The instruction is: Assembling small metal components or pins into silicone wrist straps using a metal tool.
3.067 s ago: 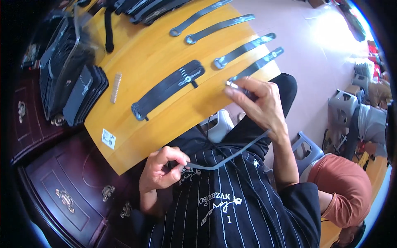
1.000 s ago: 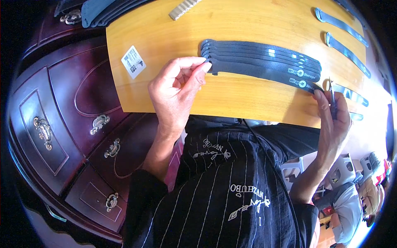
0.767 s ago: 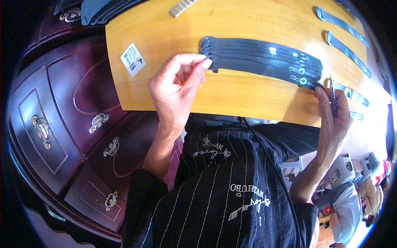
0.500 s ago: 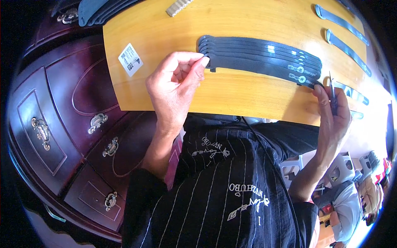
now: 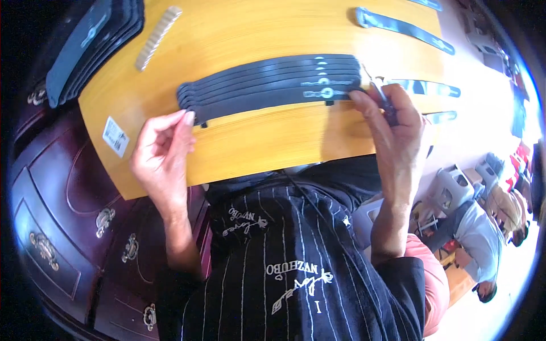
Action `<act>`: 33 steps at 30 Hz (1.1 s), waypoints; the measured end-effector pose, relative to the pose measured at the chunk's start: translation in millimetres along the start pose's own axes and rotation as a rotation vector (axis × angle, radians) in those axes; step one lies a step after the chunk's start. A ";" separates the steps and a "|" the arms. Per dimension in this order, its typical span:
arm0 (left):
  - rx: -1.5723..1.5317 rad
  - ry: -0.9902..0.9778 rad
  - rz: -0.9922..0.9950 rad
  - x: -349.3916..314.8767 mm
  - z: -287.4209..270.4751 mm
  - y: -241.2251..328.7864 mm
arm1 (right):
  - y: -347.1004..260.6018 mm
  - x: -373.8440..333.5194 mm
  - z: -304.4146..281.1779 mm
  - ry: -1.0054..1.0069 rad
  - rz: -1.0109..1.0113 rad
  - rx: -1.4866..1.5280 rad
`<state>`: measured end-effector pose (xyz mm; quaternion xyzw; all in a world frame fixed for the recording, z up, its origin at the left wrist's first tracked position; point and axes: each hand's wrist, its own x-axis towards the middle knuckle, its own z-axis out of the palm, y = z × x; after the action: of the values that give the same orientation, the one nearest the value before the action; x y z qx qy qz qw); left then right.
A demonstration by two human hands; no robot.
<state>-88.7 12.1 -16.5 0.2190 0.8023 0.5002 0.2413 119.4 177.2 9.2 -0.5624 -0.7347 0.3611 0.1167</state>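
Strap stack (image 5: 267,85): dark grey-black flat straps, long & narrow, fanned so each edge shows under the next; rounded ends on the left, small light round fitting and pale markings near the right end. Approx six layers, exact count unclear.
Position: lies crosswise on the yellow wooden board (image 5: 267,145), mid-board, between both hands.
Left hand (image 5: 162,153): fingers loosely curled, tips touching the stack's left end at the lowest strap; palm rests on board, nothing gripped.
Right hand (image 5: 398,133): fingers bent over the stack's right end, thumb & forefinger pinched at the strap end; a thin dark tool-like item pokes up betw. fingers, kind can't be made out.
Other straps (image 5: 401,25): single ones laid apart further up the board, right side; two more partly covered by the right hand.
Ridged pale strip (image 5: 157,37): upper left on board, tilted.
White label (image 5: 115,136): stuck at board's left edge.
Dark pile (image 5: 94,48): top-left, off board edge, cut by frame rim, dim.
Hidden: stack's right tip under the fingers; board's near edge behind striped dark shirt (image 5: 284,267).
Cabinet (image 5: 68,227): dark red wood drawers w/ metal pulls, lower left, in shadow.
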 end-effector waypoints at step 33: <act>-0.023 -0.021 -0.018 3.0 1.6 1.4 | -6.5 7.5 1.9 0.068 -0.105 -0.203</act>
<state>-89.9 15.5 -16.4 0.2141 0.7957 0.5050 0.2568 111.0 182.6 10.4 -0.5440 -0.7915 0.2588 0.1028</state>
